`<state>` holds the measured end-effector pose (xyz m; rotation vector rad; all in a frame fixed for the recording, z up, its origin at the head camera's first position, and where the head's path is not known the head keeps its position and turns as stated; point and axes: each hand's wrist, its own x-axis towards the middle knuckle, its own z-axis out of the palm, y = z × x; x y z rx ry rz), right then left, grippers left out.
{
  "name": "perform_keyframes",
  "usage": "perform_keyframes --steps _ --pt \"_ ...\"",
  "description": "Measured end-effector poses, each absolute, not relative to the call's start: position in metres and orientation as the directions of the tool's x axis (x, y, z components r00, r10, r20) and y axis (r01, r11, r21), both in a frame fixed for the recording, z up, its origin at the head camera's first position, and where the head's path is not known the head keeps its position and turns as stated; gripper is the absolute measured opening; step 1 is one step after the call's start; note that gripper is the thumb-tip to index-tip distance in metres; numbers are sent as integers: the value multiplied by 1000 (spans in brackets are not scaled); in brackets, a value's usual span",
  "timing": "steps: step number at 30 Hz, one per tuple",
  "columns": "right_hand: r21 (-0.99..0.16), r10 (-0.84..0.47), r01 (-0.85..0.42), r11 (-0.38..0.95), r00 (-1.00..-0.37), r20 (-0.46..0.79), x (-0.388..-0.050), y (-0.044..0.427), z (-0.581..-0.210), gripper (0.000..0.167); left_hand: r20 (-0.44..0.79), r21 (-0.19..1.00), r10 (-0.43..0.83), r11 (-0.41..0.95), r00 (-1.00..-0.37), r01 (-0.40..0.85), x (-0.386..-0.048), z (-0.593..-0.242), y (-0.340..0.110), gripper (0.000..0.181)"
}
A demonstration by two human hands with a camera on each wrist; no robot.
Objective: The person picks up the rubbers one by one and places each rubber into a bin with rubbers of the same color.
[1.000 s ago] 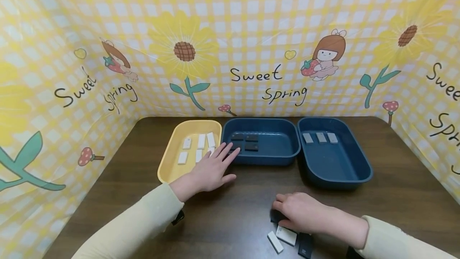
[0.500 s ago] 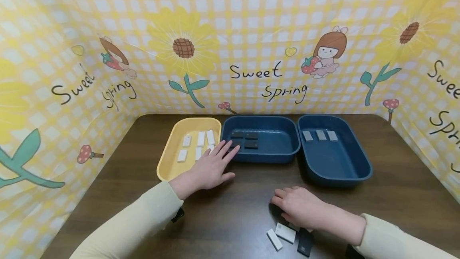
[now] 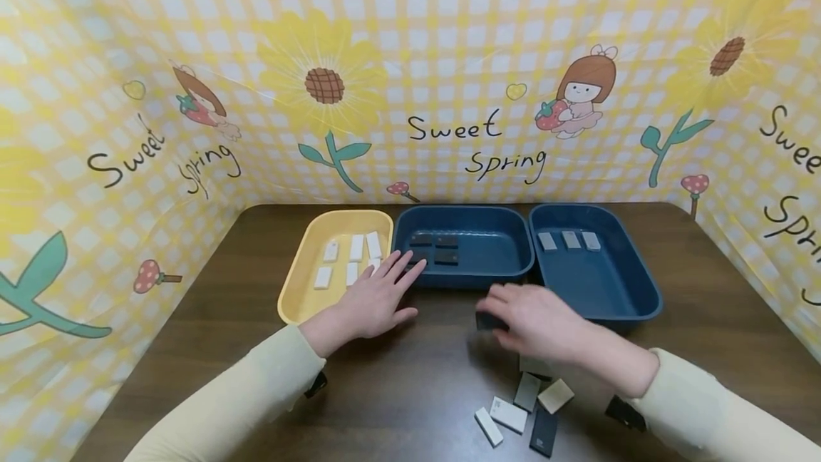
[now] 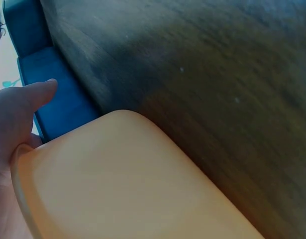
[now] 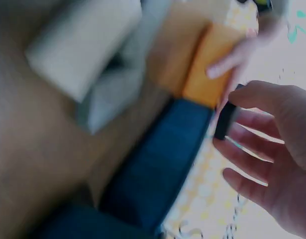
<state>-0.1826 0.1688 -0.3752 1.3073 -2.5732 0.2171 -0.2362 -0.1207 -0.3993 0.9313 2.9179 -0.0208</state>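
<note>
My right hand pinches a small black rectangular block between thumb and fingertips, raised over the table in front of the middle blue tray. With fingers spread and fairly straight, my left hand rests over the near corner where the yellow tray meets that blue tray, holding nothing. Below my right hand lies a loose pile of similar blocks: a white one, a narrow white one, a black one, a grey one and a beige one. Another is partly hidden by the hand.
Several white blocks lie in the yellow tray, partly behind my left hand. Dark blocks sit at the left of the middle tray. The right blue tray holds three pale blocks. A patterned cloth surrounds the table.
My right hand has lifted the black block off the pile and carried it forward toward the trays, uncovering the grey and beige blocks. The left hand has stayed in place.
</note>
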Motion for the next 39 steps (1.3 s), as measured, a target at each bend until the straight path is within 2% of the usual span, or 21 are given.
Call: perform_keyframes --steps 4,7,12,17,22,26,33,39 --pt "6 -683 -741 672 -616 392 -208 171 -360 36 -75 7 570 821 -818 571 -236 -398 -120 81" --pt "-8 -613 -667 745 -690 385 -227 169 -354 34 -80 8 570 820 -817 572 -236 -398 -120 81" --pt "-55 -533 -556 829 -817 222 -254 155 -356 32 -67 16 581 814 -811 581 -236 -399 -121 81" --pt "-119 -467 -461 880 -884 -30 -281 144 -360 29 -68 26 590 807 -805 590 -236 -399 -121 81" --pt "-184 -415 -379 907 -877 -242 -306 141 -365 14 -62 10 589 807 -805 590 -235 -399 -121 81" --pt "-230 -391 -327 917 -853 -344 -317 141 -375 10 -55 1 593 805 -803 594 -235 -399 -120 81" --pt "-264 -413 -333 905 -836 -360 -321 139 -385 21 -38 4 604 797 -796 604 -236 -401 -119 81" --pt "-280 -430 -342 897 -822 -373 -323 136 -386 24 -37 -8 598 801 -801 599 -236 -401 -121 80"
